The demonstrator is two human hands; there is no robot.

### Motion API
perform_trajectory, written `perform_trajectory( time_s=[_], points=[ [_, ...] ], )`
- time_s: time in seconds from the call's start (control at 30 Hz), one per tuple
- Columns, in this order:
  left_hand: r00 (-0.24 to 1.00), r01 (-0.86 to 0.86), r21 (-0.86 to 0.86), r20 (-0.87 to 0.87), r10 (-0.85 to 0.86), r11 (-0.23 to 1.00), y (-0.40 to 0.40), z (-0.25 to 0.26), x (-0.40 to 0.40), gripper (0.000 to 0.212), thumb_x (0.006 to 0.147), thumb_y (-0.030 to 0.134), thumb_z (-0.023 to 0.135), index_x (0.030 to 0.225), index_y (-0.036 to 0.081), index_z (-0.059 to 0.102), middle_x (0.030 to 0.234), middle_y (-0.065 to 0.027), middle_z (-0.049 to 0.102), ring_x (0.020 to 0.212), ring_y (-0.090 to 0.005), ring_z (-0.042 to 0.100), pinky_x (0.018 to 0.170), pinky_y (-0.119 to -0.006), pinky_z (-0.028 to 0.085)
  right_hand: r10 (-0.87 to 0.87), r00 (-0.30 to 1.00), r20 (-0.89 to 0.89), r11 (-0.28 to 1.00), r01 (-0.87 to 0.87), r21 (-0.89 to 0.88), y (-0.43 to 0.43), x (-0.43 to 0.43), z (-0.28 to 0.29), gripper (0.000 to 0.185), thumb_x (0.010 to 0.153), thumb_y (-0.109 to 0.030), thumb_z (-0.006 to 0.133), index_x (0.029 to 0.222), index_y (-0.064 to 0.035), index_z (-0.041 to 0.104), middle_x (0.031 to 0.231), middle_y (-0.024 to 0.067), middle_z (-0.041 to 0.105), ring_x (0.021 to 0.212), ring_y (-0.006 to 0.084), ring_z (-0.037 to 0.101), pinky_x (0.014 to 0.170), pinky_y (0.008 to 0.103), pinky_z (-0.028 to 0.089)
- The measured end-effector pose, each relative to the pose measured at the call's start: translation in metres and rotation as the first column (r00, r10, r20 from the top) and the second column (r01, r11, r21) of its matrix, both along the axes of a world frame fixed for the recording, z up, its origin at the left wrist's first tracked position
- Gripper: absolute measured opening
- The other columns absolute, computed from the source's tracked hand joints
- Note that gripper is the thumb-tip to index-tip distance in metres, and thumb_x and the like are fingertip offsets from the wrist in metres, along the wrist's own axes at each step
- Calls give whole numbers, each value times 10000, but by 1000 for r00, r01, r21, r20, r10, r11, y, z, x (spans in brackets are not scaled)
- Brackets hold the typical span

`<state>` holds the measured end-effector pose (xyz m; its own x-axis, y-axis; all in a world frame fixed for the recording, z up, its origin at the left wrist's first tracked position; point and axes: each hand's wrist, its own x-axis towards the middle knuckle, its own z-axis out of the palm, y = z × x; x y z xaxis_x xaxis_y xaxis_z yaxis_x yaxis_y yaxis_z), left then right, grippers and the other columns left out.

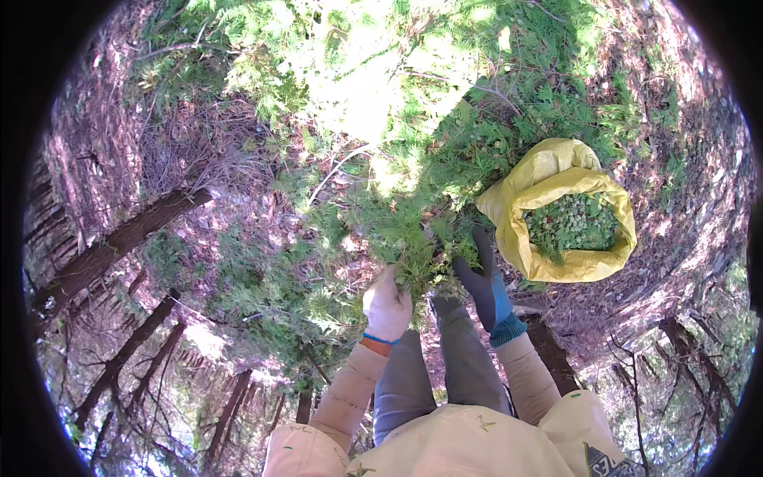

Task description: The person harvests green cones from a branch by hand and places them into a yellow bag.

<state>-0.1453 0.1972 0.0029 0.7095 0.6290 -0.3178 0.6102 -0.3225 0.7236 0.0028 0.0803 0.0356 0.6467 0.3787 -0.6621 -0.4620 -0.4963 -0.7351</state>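
My left hand (pixel 387 304), in a white knit glove with a blue cuff edge, is closed around a leafy green conifer branch (pixel 417 250) with flat, scale-like foliage. Just right of that branch is my right hand (pixel 486 286), in a dark-coated blue work glove. Its thumb and fingers are spread beside the foliage, and I see nothing gripped between them. A yellow sack (pixel 566 179) with a rolled-down rim stands beyond my right hand. Small pale-green cones (pixel 572 220), mixed with green sprigs, fill it to below the rim.
Cut conifer boughs (pixel 250 280) cover the ground left of me, and a larger sunlit heap (pixel 506 119) lies ahead. A bare curved stick (pixel 337 170) pokes out of them. Tree trunks (pixel 119 244) rise at the left and behind me. Dry litter (pixel 673 238) lies right of the sack.
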Motion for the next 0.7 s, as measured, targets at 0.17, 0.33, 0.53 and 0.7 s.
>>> perform_trajectory(
  time_s=[0.17, 0.33, 0.53, 0.7],
  points=[
    [967, 77, -185, -227, -118, 980, -28, 24, 17, 456, 841, 260, 545, 1165, -60, 517, 602, -176, 575, 619, -353, 598, 567, -435, 473, -211, 960, -182, 965, 235, 120, 5, -18, 8, 267, 837, -120, 648, 1052, 38, 629, 1016, 79, 655, 929, 122, 589, 826, 281, 472],
    [922, 292, -130, -227, -315, 948, -61, 75, 74, 346, 883, 327, 513, 826, -13, 543, 640, -199, 596, 605, -370, 604, 559, -466, 488, -547, 825, -142, 792, 565, 232, -21, -8, 12, 247, 814, -65, 600, 1041, 24, 643, 1021, 86, 654, 876, 152, 616, 787, 277, 479],
    [832, 521, -130, -144, -536, 843, -90, 98, 130, 240, 866, 279, 523, 877, 44, 570, 670, -198, 603, 665, -386, 615, 623, -482, 498, -762, 586, -277, 562, 810, 170, -81, 68, -1, 289, 860, -176, 601, 1071, 20, 624, 983, 128, 658, 822, 190, 627, 694, 318, 516],
    [752, 598, -141, -242, -613, 789, -95, 91, 128, 203, 847, 243, 519, 908, 55, 565, 665, -166, 599, 678, -358, 620, 601, -475, 492, -669, 743, 11, 734, 663, -150, -133, 131, 37, 654, 860, -288, 641, 1391, -45, 347, 1330, 191, 461, 1087, 269, 551, 870, 339, 469]
  ],
)
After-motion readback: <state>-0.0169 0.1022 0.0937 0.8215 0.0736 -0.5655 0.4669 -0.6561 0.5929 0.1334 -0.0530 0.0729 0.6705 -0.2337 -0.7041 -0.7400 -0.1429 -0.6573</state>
